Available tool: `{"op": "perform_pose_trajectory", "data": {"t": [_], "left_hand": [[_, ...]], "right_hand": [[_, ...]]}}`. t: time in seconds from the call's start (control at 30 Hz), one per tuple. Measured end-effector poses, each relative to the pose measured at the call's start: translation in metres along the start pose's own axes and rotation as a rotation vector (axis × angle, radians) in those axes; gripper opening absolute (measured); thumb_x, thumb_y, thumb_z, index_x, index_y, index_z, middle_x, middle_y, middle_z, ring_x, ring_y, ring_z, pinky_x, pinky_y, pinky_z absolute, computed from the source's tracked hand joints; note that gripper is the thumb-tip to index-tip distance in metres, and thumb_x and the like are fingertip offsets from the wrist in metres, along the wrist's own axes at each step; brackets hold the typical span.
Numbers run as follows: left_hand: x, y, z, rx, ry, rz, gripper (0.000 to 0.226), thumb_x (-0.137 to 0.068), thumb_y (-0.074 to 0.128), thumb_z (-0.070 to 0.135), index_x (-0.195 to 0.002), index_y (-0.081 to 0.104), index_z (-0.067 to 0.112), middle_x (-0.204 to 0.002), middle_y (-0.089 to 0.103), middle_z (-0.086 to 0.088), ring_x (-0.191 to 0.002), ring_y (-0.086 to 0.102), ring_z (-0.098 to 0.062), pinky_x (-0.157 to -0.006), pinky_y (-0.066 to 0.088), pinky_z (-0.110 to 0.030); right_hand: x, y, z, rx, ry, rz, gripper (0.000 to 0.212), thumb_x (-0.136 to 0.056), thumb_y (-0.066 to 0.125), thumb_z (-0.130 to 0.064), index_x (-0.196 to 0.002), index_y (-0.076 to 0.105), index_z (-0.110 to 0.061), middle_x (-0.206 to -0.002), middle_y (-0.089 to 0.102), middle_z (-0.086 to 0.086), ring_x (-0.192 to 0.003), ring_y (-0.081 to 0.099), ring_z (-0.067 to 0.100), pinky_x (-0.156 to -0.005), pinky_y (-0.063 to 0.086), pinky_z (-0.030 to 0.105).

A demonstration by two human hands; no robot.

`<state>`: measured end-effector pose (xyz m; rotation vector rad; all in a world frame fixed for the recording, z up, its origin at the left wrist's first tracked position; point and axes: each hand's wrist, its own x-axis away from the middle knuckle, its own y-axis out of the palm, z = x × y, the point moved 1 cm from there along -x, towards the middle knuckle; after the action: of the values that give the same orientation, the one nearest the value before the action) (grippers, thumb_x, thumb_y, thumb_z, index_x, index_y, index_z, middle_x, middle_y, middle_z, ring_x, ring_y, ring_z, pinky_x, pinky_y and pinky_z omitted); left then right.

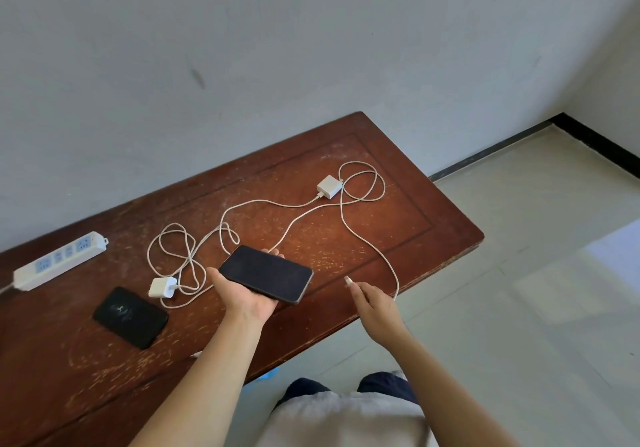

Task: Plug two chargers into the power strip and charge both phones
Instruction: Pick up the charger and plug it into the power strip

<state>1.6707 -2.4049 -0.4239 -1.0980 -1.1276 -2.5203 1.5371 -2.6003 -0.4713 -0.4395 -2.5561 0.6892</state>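
Head view looks down on a worn reddish-brown wooden table (398, 183) set against a pale wall, with light floor tiles to its right. The left hand (242, 294) is palm up above the table, fingers curled under a dark phone (266, 273) that lies screen up across the palm, its long side running toward the right hand. The right hand (372, 303) is just to the right of that phone, pinching the small white connector (347, 279) at the end of a white cable (377, 252) between thumb and fingertips, the plug tip pointing at the phone's near end but still apart from it. That cable runs back over the table edge and loops up to a white charger (329, 186) lying on the far right part of the table, not plugged in. A second white charger (162, 287) lies near the left hand, with its own cable (180, 256) in loose tangled loops beside it. A second phone (131, 317), black, lies flat on the table in front of that charger. A white power strip (59, 261) rests at the far left of the table, its sockets free, well apart from both chargers.
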Motion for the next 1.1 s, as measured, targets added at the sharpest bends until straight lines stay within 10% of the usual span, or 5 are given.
{"op": "perform_pose_trajectory", "data": {"t": [0.23,0.77,1.1], "left_hand": [[0.001,0.000,-0.011,0.076,-0.007,-0.022,0.070,-0.096,0.027,0.069,-0.127,0.064,0.018,-0.127,0.070,-0.020,-0.109,0.071,-0.037,-0.089,0.055,-0.061],[-0.025,-0.024,0.000,0.074,-0.087,-0.107,0.053,-0.093,0.037,0.052,-0.117,0.066,0.014,-0.120,0.065,-0.017,-0.124,0.062,-0.036,-0.101,0.043,-0.061],[-0.061,-0.032,-0.006,-0.066,-0.182,-0.105,0.039,-0.090,0.038,0.045,-0.082,0.065,0.017,-0.089,0.064,-0.011,-0.089,0.063,-0.030,-0.095,0.046,-0.052]], "right_hand": [[0.005,0.002,-0.015,-0.184,-0.060,-0.019,0.024,-0.101,0.055,-0.040,-0.101,0.074,-0.026,-0.057,0.056,-0.014,-0.048,0.045,0.000,-0.048,0.036,0.017],[-0.014,0.029,-0.033,-0.127,0.009,0.092,0.014,-0.104,0.047,-0.039,-0.107,0.054,-0.027,-0.069,0.060,-0.004,-0.061,0.057,0.009,-0.059,0.052,0.037],[-0.046,0.034,-0.033,-0.115,0.056,0.325,0.014,-0.104,0.049,-0.038,-0.100,0.055,-0.026,-0.065,0.057,-0.013,-0.053,0.053,-0.010,-0.050,0.042,0.008]]}}
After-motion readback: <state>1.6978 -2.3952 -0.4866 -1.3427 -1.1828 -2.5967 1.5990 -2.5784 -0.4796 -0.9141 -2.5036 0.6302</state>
